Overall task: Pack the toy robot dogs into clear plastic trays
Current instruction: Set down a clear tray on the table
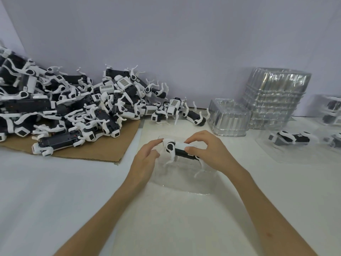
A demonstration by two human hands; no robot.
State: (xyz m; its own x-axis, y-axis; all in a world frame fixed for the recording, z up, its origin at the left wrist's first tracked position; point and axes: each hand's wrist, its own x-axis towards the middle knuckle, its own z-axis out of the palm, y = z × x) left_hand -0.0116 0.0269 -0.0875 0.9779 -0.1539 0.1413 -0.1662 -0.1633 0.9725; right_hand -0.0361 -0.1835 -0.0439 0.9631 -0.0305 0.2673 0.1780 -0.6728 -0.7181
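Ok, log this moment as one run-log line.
step: toy dog held over clear tray | left hand: grips head end | right hand: grips body | unpacked pile: left, on cardboard | tray stack: right rear

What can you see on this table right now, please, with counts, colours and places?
table: one, white, under everything
cardboard: one sheet, brown, left
dog pile: many, black and white, on the cardboard
loose dogs: two, black and white, by the wall
front tray: one, clear, centre
held toy dog: one, black and white, over the front tray
empty trays: two stacks, clear, back right
packed trays: several, clear, far right
left hand: one, grips the dog's head end
right hand: one, grips the dog's body
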